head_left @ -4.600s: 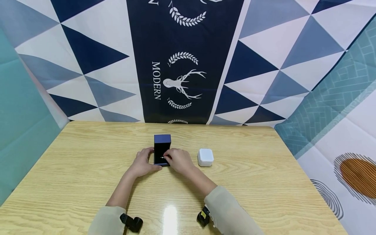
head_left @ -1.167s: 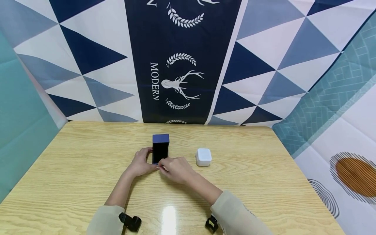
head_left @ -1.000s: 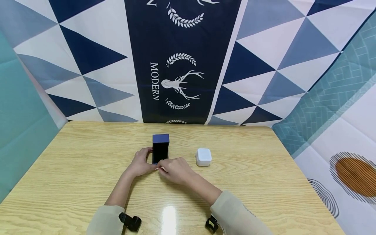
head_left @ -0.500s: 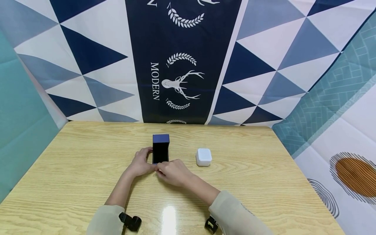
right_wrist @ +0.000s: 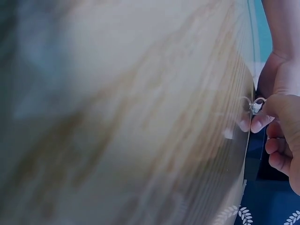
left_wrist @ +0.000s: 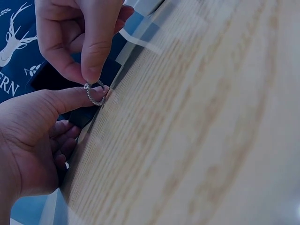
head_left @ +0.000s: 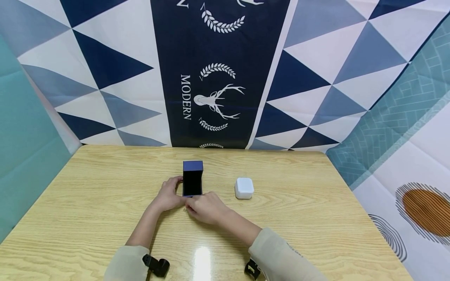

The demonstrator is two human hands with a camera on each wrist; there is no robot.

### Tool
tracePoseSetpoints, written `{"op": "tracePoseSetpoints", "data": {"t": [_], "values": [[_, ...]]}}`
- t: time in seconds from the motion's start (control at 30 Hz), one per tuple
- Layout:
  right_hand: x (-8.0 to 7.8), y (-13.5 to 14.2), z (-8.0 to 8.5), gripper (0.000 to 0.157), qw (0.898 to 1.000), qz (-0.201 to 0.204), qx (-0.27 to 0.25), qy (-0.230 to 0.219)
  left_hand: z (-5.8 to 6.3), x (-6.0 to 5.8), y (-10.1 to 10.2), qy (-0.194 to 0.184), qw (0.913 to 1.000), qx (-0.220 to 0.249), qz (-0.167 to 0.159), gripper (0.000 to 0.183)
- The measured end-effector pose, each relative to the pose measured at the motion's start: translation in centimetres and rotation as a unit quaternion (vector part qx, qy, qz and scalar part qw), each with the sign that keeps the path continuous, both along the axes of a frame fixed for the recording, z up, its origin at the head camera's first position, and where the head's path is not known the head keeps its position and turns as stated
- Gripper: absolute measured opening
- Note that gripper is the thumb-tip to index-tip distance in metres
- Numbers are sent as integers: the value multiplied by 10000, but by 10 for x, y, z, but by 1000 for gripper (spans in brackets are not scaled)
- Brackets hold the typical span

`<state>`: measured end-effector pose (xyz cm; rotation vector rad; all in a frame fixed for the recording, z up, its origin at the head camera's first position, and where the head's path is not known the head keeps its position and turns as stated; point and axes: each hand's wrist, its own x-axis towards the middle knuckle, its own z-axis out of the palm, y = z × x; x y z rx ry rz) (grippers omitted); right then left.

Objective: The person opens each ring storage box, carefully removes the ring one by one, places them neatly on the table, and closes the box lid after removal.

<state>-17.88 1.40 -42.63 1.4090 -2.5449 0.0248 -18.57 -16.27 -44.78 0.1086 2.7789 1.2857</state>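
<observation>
Silver-toned, the beaded ring (left_wrist: 91, 97) is in the pinching grip of the right hand (head_left: 207, 208), just in front of the open navy box (head_left: 192, 177); the left hand (head_left: 169, 196) holds that box, presumably against sliding.

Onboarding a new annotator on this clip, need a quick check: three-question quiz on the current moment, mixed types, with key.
1. Multiple choice: the right hand pinches a (A) pen, (B) ring, (C) spoon.
2. True or false: the white case stands apart from the blue box, on its right in the head view.
3. Fill in: the left hand grips the ____.

Key: 1. B; 2. True; 3. blue box.
</observation>
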Motion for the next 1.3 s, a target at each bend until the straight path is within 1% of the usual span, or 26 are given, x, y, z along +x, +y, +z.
{"op": "tracePoseSetpoints", "data": {"t": [0.2,0.43,0.67,0.97,1.13,1.3], "values": [[1,-1,1,13,9999,27,128,-79,0,1,0,18,10000,5,-1,79],[0,-3,-1,19,9990,122,428,4,0,1,-1,-2,10000,37,-18,80],[1,-5,-2,20,9985,118,541,-2,0,1,-1,52,10000,21,-13,79],[3,-6,-1,21,9973,85,720,-138,-1,2,0,-37,10000,46,-14,80],[3,-7,-1,20,9968,95,774,-192,-2,1,-1,-1,10000,-22,-22,81],[3,-7,-1,17,9969,121,756,-150,-2,-1,-1,31,10000,-39,-30,81]]}}
